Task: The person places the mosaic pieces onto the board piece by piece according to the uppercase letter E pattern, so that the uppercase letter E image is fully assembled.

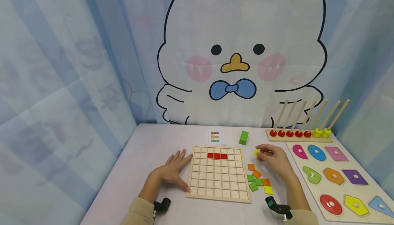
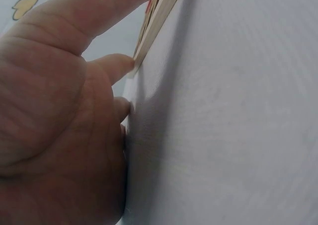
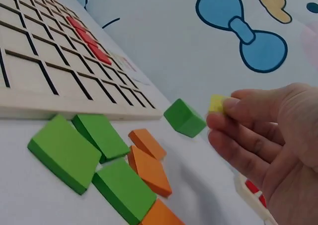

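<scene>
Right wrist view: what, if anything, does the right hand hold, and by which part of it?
A yellow tile; the right hand pinches it by one end, leaving the opposite end uncovered.

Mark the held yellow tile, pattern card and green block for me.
Held yellow tile point(image 3: 216, 104): right wrist view, exposed face.
Pattern card point(image 1: 215, 137): head view, printed middle.
Green block point(image 1: 244, 137): head view, upper face.

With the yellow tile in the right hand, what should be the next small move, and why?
Probably the right hand should carry the yellow tile to the cell below the leftmost red tile in the head view: the board holds only three red tiles, and the card seems to show yellow under its red row's left end.
</scene>
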`<act>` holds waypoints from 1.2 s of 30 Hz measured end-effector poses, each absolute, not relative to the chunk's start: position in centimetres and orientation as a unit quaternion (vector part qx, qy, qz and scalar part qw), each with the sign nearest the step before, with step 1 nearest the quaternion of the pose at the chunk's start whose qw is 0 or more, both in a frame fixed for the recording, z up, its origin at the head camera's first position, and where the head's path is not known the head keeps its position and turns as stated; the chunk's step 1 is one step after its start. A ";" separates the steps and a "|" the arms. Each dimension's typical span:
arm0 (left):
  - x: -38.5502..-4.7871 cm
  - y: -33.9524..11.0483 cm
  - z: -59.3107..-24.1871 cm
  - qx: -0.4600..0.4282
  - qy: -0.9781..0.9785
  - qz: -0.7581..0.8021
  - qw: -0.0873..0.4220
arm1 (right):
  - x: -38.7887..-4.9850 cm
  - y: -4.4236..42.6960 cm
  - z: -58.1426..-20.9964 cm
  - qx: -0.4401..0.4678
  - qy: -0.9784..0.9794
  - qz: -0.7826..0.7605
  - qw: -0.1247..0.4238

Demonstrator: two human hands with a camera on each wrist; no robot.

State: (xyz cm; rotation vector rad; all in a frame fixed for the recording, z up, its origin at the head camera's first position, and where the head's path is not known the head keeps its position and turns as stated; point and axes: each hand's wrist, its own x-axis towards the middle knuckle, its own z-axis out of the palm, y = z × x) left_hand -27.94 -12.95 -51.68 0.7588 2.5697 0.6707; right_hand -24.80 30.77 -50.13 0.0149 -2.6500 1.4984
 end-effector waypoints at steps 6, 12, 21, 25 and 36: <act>-27.9 -12.9 -51.6 0.268 0.913 0.241 0.190 | -25.2 28.7 -49.4 0.024 -0.825 0.562 0.053; -27.8 -12.9 -51.5 0.269 0.914 0.235 0.191 | -25.6 26.3 -49.6 0.029 -0.826 0.559 0.064; -27.8 -12.6 -51.3 0.259 0.918 0.231 0.192 | -26.0 22.1 -49.6 0.029 -0.812 0.579 0.068; -27.8 -12.6 -51.3 0.255 0.920 0.228 0.192 | -26.0 20.8 -49.6 0.030 -0.803 0.592 0.068; -27.7 -12.7 -51.2 0.260 0.918 0.229 0.191 | -26.7 17.9 -50.7 0.013 -0.782 0.620 0.059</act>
